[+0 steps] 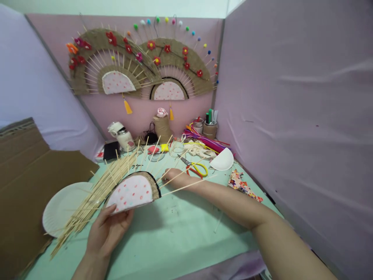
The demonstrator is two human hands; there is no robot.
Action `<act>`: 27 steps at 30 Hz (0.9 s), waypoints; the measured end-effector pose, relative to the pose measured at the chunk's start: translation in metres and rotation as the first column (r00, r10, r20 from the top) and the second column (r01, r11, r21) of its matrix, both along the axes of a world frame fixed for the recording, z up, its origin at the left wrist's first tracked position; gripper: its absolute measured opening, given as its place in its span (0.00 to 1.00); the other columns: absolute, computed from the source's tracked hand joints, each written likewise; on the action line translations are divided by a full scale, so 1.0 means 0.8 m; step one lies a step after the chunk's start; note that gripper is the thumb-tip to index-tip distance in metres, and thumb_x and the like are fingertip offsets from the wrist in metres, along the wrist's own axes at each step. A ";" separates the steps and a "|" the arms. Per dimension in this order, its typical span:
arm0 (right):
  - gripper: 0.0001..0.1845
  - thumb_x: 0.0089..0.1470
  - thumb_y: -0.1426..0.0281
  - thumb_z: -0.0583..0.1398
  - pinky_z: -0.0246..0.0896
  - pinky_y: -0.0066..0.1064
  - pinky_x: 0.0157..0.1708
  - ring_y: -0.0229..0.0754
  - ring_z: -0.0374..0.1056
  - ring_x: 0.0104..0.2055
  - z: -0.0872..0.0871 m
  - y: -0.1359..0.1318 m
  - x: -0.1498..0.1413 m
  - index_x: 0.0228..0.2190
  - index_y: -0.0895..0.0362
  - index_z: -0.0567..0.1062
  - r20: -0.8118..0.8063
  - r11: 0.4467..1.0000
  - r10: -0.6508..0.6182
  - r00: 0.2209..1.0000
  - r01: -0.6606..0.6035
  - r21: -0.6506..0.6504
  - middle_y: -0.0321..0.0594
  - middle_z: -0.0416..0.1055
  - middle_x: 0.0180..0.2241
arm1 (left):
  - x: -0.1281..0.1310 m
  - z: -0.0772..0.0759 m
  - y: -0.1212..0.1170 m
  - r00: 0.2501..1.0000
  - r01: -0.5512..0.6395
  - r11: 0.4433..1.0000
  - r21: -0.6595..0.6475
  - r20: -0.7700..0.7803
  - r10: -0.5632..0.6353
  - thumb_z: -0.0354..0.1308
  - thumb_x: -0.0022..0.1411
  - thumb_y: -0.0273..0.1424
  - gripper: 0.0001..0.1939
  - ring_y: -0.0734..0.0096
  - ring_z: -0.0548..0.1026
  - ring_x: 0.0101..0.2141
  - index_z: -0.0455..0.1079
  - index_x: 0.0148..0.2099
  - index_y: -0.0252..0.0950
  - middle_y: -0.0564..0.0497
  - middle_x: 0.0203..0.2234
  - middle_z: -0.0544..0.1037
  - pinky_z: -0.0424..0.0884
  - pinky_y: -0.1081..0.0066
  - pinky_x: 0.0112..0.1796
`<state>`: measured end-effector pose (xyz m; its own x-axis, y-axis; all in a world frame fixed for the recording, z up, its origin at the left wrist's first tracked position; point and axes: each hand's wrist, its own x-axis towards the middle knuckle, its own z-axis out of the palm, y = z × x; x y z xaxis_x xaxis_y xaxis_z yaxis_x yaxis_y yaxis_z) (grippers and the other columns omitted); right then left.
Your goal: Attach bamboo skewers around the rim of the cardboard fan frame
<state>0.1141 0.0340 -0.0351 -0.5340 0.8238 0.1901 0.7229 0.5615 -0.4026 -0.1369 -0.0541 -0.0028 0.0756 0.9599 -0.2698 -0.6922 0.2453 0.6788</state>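
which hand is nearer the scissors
Right. The right hand is just on the camera side of the scissors, close to the blades. The left hand is farther off, lower left in the picture, holding the fan by its lower edge.

The sticks (pixel 100 193) are matt wood, the half-disc's dotted face (pixel 131 192) matt, the scissor blades (pixel 183 160) smooth metal.
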 end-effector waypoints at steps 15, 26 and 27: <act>0.17 0.56 0.70 0.54 0.56 0.33 0.49 0.47 0.65 0.50 0.086 -0.022 0.208 0.46 0.62 0.72 0.070 0.697 -0.717 0.694 0.715 0.047 0.53 0.69 0.48 | 0.034 -0.007 -0.007 0.996 0.021 0.996 -0.089 -0.089 -0.029 0.52 0.55 0.18 0.19 0.67 0.78 0.34 0.71 0.48 0.38 0.45 0.38 0.79 0.77 0.65 0.35; 0.25 0.53 0.62 0.55 0.57 0.42 0.49 0.52 0.63 0.50 -0.009 -0.227 0.225 0.50 0.61 0.67 0.036 0.544 -0.839 0.543 0.839 0.029 0.53 0.67 0.47 | 0.035 -0.015 -0.012 0.973 0.133 0.974 -0.186 -0.160 -0.163 0.55 0.55 0.19 0.11 0.66 0.78 0.37 0.72 0.41 0.33 0.44 0.37 0.78 0.75 0.63 0.41; 0.27 0.52 0.62 0.56 0.57 0.43 0.49 0.53 0.63 0.49 -0.016 -0.232 0.223 0.52 0.61 0.67 0.055 0.534 -0.845 0.532 0.844 0.052 0.53 0.67 0.47 | 0.036 -0.015 -0.012 0.976 0.125 0.973 -0.194 -0.154 -0.156 0.55 0.55 0.19 0.11 0.66 0.78 0.37 0.72 0.41 0.33 0.44 0.37 0.78 0.76 0.63 0.41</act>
